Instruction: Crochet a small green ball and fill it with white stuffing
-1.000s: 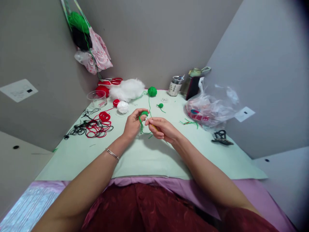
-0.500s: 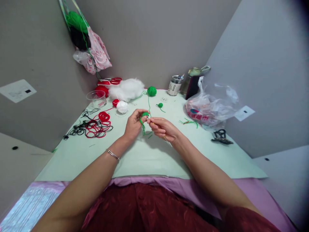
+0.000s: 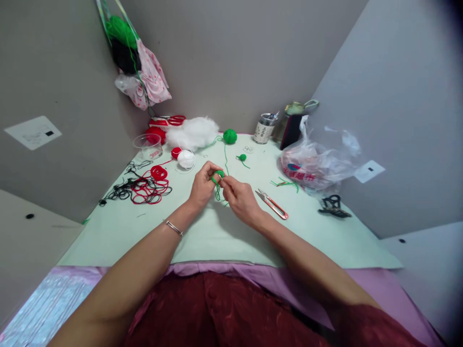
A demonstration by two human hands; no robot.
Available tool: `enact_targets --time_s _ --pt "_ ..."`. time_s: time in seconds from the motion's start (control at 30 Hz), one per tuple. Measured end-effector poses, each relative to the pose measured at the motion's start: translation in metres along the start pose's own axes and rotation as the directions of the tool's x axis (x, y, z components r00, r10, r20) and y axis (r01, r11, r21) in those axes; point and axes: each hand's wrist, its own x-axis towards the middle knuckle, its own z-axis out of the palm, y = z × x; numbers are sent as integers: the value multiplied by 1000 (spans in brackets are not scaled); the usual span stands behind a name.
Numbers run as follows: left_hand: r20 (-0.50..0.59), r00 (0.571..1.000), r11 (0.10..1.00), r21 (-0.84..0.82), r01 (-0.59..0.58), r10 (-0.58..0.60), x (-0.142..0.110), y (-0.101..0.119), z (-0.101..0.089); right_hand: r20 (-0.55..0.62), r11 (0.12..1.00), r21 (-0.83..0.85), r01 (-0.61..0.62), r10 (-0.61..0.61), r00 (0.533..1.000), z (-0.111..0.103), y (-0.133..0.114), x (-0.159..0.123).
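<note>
My left hand (image 3: pixel 203 187) pinches a small green crocheted piece (image 3: pixel 219 173) between thumb and fingers. A loop of green yarn (image 3: pixel 217 194) hangs below it. Closed around a crochet hook (image 3: pixel 221 177), my right hand (image 3: pixel 241 200) meets the piece from the right; the hook's thin metal tip is at the stitches, and its handle is hidden in the fingers. Past my hands, a strand runs up to a green yarn ball (image 3: pixel 230 136). A small green crocheted bit (image 3: pixel 242 157) with a tail lies nearby. Orange-handled thread snips (image 3: pixel 273 205) rest right of my right hand.
Tangled red and black yarn (image 3: pixel 144 188) lies at left. Behind are a clear plastic cup (image 3: pixel 148 147), white stuffing (image 3: pixel 193 132), a white yarn ball (image 3: pixel 185 159) and red scissors (image 3: pixel 176 119). A pen can (image 3: pixel 265 129), plastic bag (image 3: pixel 307 164) and black hair claw (image 3: pixel 334 206) stand right.
My right hand has turned knuckles-up and its fingers have curled in closer to the green piece. The thread snips now show beside it. The view has shifted slightly.
</note>
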Motion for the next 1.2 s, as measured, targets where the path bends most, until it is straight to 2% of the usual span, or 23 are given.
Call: enact_targets --time_s 0.1,0.17,0.3,0.37,0.4,0.43,0.5,0.53,0.6,0.67,0.77,0.87,0.93,1.0,1.1,1.2 --pt "-3 1000 1000 -14 -6 5 -1 2 0 61 1000 -24 9 -8 998 0 -2 2" --pt "-2 1000 1000 -21 0 0 -2 3 0 162 1000 -10 -15 16 987 -1 -5 4" --pt "-34 999 999 -31 15 -17 -1 1 -1 428 996 20 -89 71 901 -9 -11 7" --pt "-54 998 999 -45 23 -26 0 0 -2 482 994 26 -110 84 872 -15 -12 8" --pt "-59 998 998 -56 27 -30 1 0 -3 457 995 11 -101 84 885 -20 -11 9" --pt "-60 998 997 -67 31 -35 1 1 -3 392 997 -28 -73 78 917 -25 -10 10" --pt "-58 997 996 -88 35 -41 2 2 -4 160 984 -179 7 22 987 -37 -7 14" --pt "-57 998 995 -95 35 -40 3 2 -4 37 965 -260 31 -23 999 -43 -4 17" --pt "-52 998 995 -97 32 -37 3 4 -3 -112 938 -343 44 -87 990 -54 1 22" --pt "-49 998 996 -85 24 -29 2 6 -2 -172 927 -369 62 -134 976 -59 5 25" --pt "-43 999 998 -62 18 -21 1 8 0 -140 930 -351 104 -162 977 -53 5 25" --pt "-23 999 998 -44 33 -34 -1 9 0 44 966 -226 128 -121 992 -36 0 18" --pt "-16 999 998 -36 45 -45 -1 9 0 223 992 -101 75 -51 973 -27 -2 14" --pt "-25 999 998 -38 47 -48 0 7 0 284 997 -62 36 -17 959 -23 -2 12" --pt "-38 998 997 -66 44 -46 1 4 1 173 994 -73 78 -64 983 -25 -3 13" --pt "-19 998 994 -91 61 -63 -1 2 3 14 979 -19 203 -202 979 -29 -9 13"
